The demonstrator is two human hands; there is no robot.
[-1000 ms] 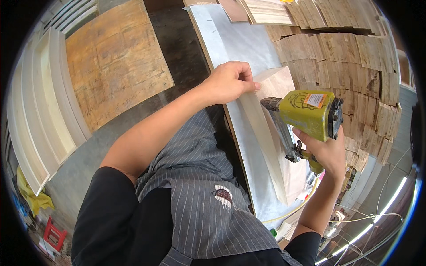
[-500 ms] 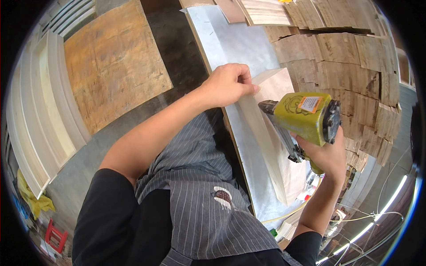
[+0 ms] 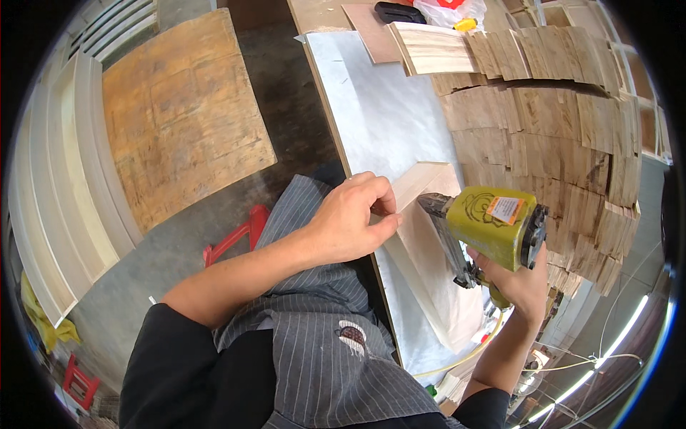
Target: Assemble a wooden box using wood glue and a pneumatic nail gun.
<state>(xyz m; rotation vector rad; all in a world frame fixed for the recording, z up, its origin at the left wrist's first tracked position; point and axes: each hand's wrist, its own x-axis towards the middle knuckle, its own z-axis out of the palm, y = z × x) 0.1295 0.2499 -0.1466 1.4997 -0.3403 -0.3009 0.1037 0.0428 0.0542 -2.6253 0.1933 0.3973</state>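
A yellow-green pneumatic nail gun (image 3: 493,218) is gripped in my right hand (image 3: 516,279). Its dark nose rests at or just over the top edge of a long, pale wooden box (image 3: 446,300), near the far end; exact contact is hard to see. My left hand (image 3: 357,218) is closed at the box's far left corner, thumb and curled fingers pinching around the edge beside the nose. The fingers partly cover that corner. Beneath the box lies a worktable with a pale, smooth top (image 3: 386,107).
Stacked wooden boards (image 3: 550,136) line the table's right side. At the far end are a thin brown panel (image 3: 371,32) and a black object (image 3: 399,13). A yellow air hose (image 3: 457,366) trails below the gun. Left stand a worn wooden board (image 3: 186,114) and a red stool (image 3: 239,236).
The box's far end, both hands and the nail gun sit lower in the picture, partly because the view has shifted. A red stool now shows beside my apron.
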